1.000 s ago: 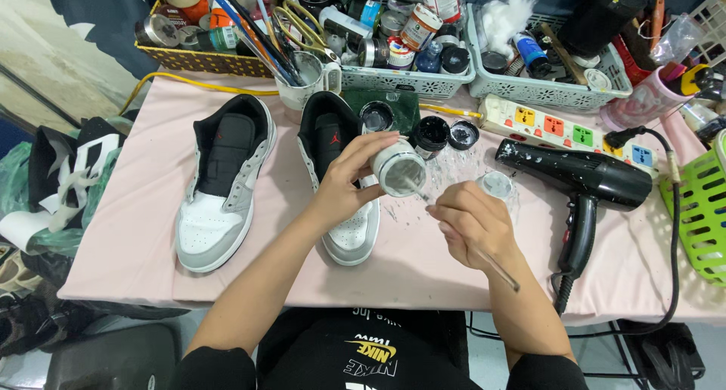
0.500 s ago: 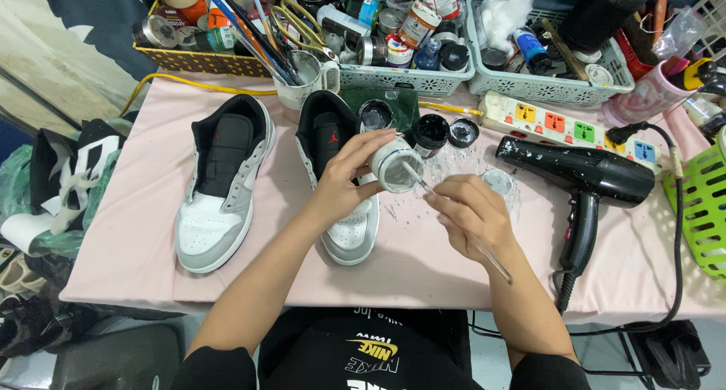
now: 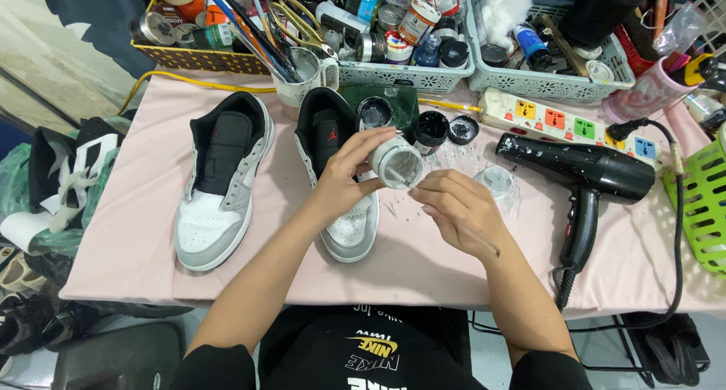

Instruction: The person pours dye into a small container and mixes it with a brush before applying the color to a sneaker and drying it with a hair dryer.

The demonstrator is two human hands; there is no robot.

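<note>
Paint jar (image 3: 396, 163), small, round, pale contents, sits tipped with its open mouth toward the camera, held above the tabletop (image 3: 136, 231) near frame centre. Left hand (image 3: 344, 180): grip closed around the jar, thumb and fingers wrapping its side; the jar's far wall is hidden behind the fingers. Right hand (image 3: 457, 208), at 4 o'clock from the jar: grip pinched shut on a thin brush (image 3: 478, 239); handle end shows past the knuckles, tip lies at the jar rim, bristles too small to make out.

Under the left hand, a grey-and-white sneaker (image 3: 336, 178) with black lining, midsection covered by the hand and wrist. At 9 o'clock, its mate (image 3: 223, 182), fully visible. At 12 o'clock from the jar, open dark paint pots (image 3: 431, 127) on a green mat, partly hidden. At 3 o'clock, a loose round lid (image 3: 497, 180), then a black hair dryer (image 3: 578, 170); its cord runs off over the table edge. Power strip (image 3: 563, 121) at 2 o'clock. Baskets (image 3: 408, 76) of supplies along the back are cut off by the top edge.
</note>
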